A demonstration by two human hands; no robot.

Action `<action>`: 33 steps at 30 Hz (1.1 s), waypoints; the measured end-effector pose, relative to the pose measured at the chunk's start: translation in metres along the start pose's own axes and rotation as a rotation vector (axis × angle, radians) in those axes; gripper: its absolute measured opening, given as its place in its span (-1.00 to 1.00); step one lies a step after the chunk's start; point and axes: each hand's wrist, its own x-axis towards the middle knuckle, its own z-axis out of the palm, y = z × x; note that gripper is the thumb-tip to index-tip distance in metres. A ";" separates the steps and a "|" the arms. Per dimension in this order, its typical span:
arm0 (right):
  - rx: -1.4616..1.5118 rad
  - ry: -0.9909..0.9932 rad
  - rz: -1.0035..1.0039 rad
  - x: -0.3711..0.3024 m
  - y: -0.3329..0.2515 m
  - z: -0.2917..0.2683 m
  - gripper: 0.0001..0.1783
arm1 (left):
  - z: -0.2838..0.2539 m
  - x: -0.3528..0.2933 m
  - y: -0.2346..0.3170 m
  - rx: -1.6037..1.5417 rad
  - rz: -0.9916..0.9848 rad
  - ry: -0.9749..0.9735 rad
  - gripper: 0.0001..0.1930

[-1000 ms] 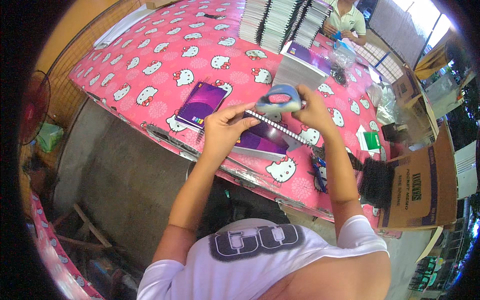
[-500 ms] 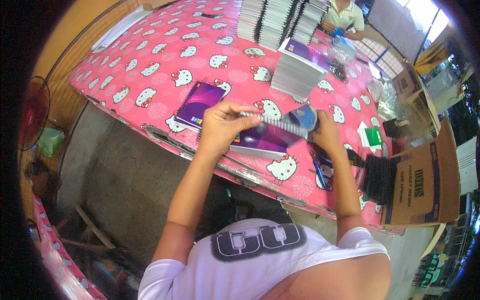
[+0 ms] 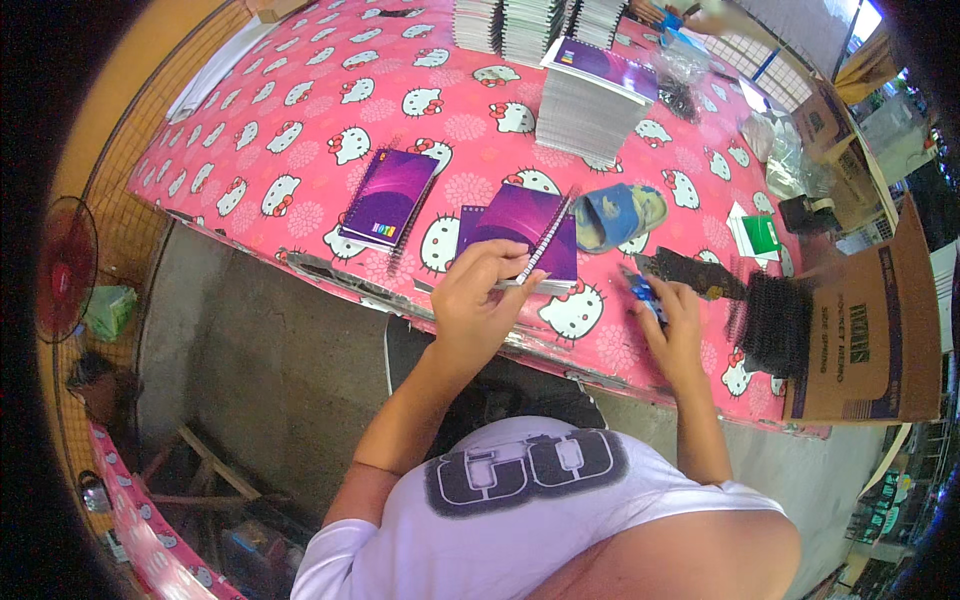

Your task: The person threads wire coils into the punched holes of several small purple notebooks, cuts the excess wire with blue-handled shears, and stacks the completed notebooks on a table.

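Note:
A small purple spiral notebook is held by its bound edge in my left hand, thumb and fingers pinched on the coil. Under it lies a stack of purple-covered sheets near the table's front edge. My right hand is closed around a blue-handled hand tool, which looks like pliers; its metal tip points up and left. Between the notebook and the tool, a little farther back, rests a blue slipper. Another purple spiral notebook lies flat to the left.
A tall stack of purple-covered pages stands behind, with bound notebook piles beyond it. To the right are black spiral coils, a cardboard box and a green packet. Another person's hand shows at the far edge.
My right hand has let go of the slipper, now lying on the table, and has taken hold of the blue-handled tool. The notebook in my left hand has turned more upright.

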 end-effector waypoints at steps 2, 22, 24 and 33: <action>0.155 -0.008 -0.224 0.004 -0.040 -0.009 -0.48 | 0.006 0.001 0.003 -0.037 -0.043 0.007 -0.78; 0.846 -0.116 0.225 0.014 -0.061 0.008 -0.60 | -0.028 0.048 -0.011 0.161 0.250 0.076 -0.81; 0.441 0.103 0.140 0.018 -0.018 0.006 -0.61 | -0.059 0.078 -0.011 0.297 0.257 0.164 -0.79; -0.060 0.310 -0.055 0.016 -0.008 0.009 -0.65 | -0.087 0.141 -0.070 0.812 0.142 -0.552 -0.42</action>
